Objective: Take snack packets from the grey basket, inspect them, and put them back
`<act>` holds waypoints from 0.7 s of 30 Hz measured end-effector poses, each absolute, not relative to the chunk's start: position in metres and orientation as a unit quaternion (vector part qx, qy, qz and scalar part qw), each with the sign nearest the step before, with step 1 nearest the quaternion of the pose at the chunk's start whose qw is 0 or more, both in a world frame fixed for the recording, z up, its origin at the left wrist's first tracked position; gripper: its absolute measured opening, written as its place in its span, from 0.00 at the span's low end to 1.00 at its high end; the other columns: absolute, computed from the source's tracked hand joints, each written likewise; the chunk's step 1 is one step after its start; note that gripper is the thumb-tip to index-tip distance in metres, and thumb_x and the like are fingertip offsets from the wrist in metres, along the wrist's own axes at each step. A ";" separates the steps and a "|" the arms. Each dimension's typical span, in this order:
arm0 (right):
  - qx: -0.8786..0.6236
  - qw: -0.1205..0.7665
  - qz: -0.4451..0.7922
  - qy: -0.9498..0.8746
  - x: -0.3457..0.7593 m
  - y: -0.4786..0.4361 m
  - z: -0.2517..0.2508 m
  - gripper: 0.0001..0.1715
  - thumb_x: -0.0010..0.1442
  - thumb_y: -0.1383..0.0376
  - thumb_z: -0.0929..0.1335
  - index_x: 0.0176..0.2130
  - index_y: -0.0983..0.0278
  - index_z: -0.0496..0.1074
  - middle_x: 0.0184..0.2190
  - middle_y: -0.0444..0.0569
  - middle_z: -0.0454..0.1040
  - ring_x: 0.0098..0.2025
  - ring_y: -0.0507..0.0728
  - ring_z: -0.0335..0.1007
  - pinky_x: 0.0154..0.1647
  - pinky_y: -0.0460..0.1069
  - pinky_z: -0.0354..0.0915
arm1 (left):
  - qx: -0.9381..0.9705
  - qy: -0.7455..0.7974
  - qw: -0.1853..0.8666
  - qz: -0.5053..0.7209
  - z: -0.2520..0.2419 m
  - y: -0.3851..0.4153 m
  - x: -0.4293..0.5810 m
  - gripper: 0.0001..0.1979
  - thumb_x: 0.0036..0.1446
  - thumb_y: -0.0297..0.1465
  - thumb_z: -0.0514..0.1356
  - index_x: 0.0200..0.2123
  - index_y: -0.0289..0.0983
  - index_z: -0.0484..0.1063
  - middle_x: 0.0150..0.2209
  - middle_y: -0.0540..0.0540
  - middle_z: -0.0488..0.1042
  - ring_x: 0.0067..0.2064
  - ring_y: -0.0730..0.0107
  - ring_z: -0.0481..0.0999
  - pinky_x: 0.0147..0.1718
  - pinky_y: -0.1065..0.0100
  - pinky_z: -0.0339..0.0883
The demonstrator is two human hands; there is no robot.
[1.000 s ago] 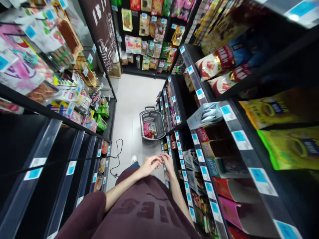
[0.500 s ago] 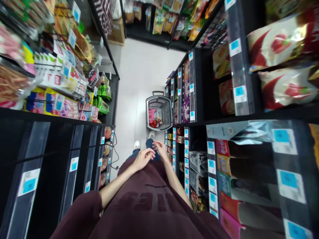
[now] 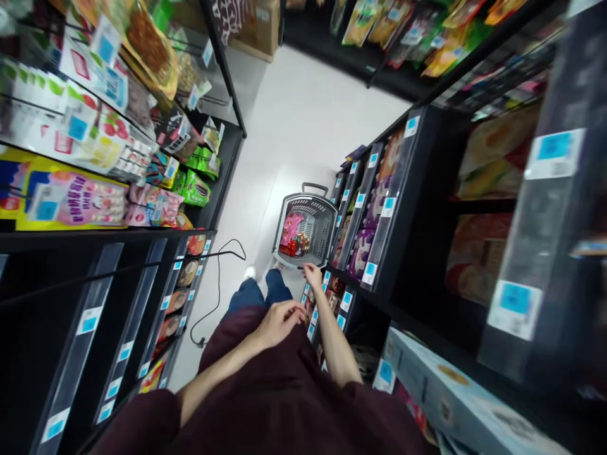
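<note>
I stand in a narrow shop aisle and look down along my maroon shirt. My left hand [image 3: 279, 319] rests loosely curled against my front and nothing shows in it. My right hand [image 3: 313, 275] reaches forward and down toward the near rim of a grey shopping basket [image 3: 327, 221] on the floor; its fingers are curled and small in view, and I cannot make out anything in them. The basket holds pink and red snack packets [image 3: 293, 232]. My jeans and white shoes show just behind the basket.
Black shelves [image 3: 379, 208] with blue price tags line the right side, close to my right arm. Hanging snack packs [image 3: 71, 196] fill the left shelves. A black cable [image 3: 220, 278] lies on the pale floor [image 3: 303, 126]. A light blue box [image 3: 455, 392] sits on a shelf at lower right.
My view has tilted further down and moved forward along the aisle. My hands have parted: the right one has stretched toward the basket while the left stays at my waist.
</note>
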State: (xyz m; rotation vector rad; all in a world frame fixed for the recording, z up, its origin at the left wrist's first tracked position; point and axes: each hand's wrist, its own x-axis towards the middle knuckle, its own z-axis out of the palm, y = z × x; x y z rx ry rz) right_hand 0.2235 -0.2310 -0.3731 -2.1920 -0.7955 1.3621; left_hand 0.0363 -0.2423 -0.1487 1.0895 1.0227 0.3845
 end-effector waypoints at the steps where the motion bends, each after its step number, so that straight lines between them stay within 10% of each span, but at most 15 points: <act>1: -0.798 0.200 0.485 -0.295 0.234 -0.222 -0.388 0.17 0.52 0.60 0.64 0.35 0.68 0.76 0.34 0.55 0.79 0.34 0.58 0.75 0.38 0.51 0.69 | 0.473 0.477 0.720 0.177 -0.155 -0.238 0.043 0.12 0.64 0.34 0.52 0.39 0.35 0.74 0.33 0.46 0.77 0.33 0.71 0.77 0.35 0.71 0.70; 21: -0.777 0.127 0.493 -0.369 0.197 -0.171 -0.704 0.23 0.59 0.64 0.64 0.53 0.67 0.72 0.61 0.57 0.61 0.61 0.60 0.58 0.66 0.54 0.51 | 0.238 0.658 0.699 0.148 -0.402 -0.238 0.014 0.11 0.63 0.35 0.55 0.40 0.35 0.72 0.33 0.45 0.76 0.33 0.70 0.75 0.35 0.69 0.69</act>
